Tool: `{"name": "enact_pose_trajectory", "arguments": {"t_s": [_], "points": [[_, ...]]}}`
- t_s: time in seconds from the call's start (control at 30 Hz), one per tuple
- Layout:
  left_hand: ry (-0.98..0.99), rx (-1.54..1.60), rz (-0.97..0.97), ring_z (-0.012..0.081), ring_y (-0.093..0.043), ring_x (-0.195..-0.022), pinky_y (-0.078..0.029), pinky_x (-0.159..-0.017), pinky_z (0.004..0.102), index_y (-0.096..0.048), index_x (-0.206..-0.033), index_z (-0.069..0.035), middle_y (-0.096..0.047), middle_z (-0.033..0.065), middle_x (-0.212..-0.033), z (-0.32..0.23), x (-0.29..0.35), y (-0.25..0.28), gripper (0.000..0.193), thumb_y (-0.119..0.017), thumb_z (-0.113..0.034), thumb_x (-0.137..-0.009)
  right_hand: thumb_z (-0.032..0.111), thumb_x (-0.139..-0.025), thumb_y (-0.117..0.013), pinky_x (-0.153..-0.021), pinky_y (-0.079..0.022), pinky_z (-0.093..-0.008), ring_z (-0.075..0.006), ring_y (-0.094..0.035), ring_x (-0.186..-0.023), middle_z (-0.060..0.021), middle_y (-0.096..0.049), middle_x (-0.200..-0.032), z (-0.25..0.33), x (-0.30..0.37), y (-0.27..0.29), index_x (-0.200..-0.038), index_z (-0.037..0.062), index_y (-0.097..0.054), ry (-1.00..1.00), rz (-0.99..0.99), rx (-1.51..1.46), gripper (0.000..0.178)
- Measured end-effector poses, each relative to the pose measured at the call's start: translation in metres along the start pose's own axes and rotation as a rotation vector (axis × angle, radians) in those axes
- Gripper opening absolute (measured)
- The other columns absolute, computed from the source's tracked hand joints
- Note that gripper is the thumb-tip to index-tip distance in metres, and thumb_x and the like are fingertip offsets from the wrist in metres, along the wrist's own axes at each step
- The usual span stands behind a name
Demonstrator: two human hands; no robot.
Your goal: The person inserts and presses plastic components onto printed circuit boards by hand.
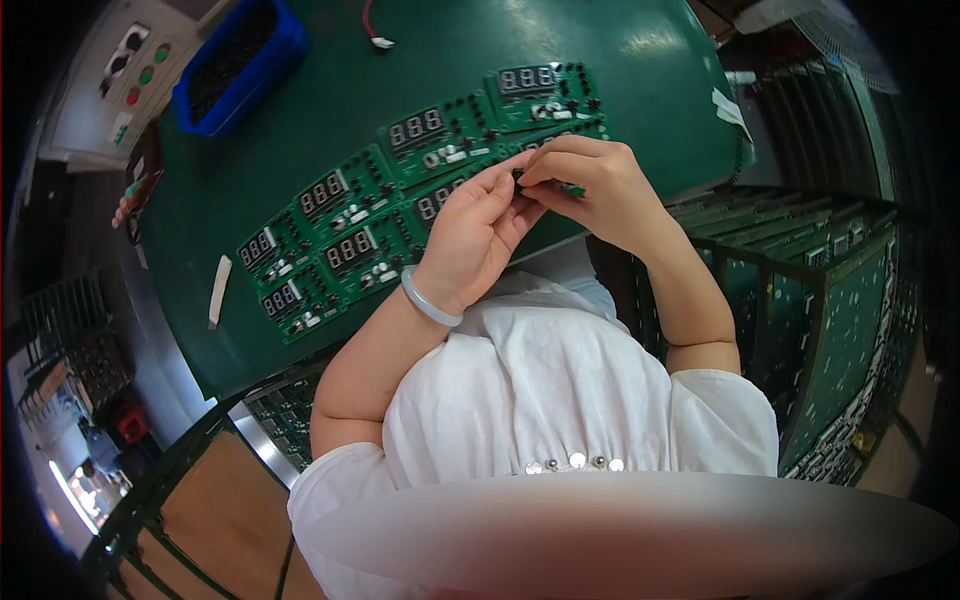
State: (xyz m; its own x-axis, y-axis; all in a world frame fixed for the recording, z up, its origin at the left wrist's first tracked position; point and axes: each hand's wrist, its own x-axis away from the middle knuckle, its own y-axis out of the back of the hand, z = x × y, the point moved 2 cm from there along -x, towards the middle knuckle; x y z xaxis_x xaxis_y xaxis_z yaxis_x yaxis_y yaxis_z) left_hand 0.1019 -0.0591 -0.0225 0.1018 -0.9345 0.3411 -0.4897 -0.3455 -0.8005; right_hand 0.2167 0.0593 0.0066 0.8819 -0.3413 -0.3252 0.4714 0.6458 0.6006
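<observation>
My left hand [474,232], with a pale bangle [428,300] on its wrist, and my right hand [596,184] meet above the near right of a group of circuit boards. Both hands are closed, with thumbs and fingertips pinched around a small black part [517,181]; its exact kind is too small to tell. Several green circuit boards [362,186] lie below in two rows, each with a digit display and small black and white components. The hands partly cover the near-row boards at the right, while the upper right board [545,97] shows fully.
A blue bin [290,45] of small black pieces stands at the far left of the green table [440,60], beside a control box [150,62] with buttons. A pale strip [219,290] lies at the left. Racks of boards [800,300] stand close at the right.
</observation>
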Motion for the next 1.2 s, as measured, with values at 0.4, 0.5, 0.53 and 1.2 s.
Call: {"name": "enact_pose_trajectory", "arguments": {"t_s": [0.4,0.5,0.53,1.2], "points": [[0.138,-0.069,-0.055,0.0241,-0.053,-0.128,-0.04,-0.116,0.037,-0.045,-0.138,0.011,-0.053,0.0181,-0.137,0.009,-0.032,-0.024,0.038,-0.036,-0.011,-0.108,-0.005,-0.077,-0.072,-0.072,-0.057,-0.0318,-0.0268,-0.07,-0.082,-0.0115,-0.071,-0.092,-0.028,0.027,0.037,-0.097,0.0027,-0.073,-0.069,-0.206,-0.065,0.022],[0.138,-0.136,-0.076,0.0247,-0.055,-0.126,-0.043,-0.114,0.0349,-0.046,-0.136,0.011,-0.054,0.0185,-0.135,0.008,-0.036,-0.027,0.037,-0.038,-0.01,-0.107,-0.006,-0.078,-0.072,-0.072,-0.056,-0.0289,-0.0228,-0.071,-0.081,-0.0103,-0.071,-0.09,-0.039,0.031,0.044,-0.097,0.0018,-0.072,-0.082,-0.204,-0.097,0.021],[0.139,-0.135,-0.072,0.0249,-0.056,-0.126,-0.045,-0.112,0.0334,-0.047,-0.135,0.011,-0.055,0.0187,-0.134,0.007,-0.036,-0.029,0.036,-0.04,-0.01,-0.107,-0.006,-0.078,-0.071,-0.072,-0.055,-0.0279,-0.0208,-0.071,-0.08,-0.0098,-0.071,-0.09,-0.045,0.035,0.046,-0.097,0.0009,-0.072,-0.115,-0.242,-0.155,0.02],[0.044,-0.454,-0.19,0.006,-0.053,-0.077,-0.043,-0.067,0.0193,-0.063,-0.114,0.002,-0.06,0.0009,-0.088,-0.017,-0.04,-0.018,0.021,-0.06,-0.012,-0.099,0.004,-0.082,-0.073,-0.063,-0.05,-0.0241,-0.0117,-0.062,-0.067,-0.0045,-0.068,-0.081,-0.083,0.046,0.038,-0.093,0.0029,-0.07,-0.38,-0.351,-0.076,0.011]]}}
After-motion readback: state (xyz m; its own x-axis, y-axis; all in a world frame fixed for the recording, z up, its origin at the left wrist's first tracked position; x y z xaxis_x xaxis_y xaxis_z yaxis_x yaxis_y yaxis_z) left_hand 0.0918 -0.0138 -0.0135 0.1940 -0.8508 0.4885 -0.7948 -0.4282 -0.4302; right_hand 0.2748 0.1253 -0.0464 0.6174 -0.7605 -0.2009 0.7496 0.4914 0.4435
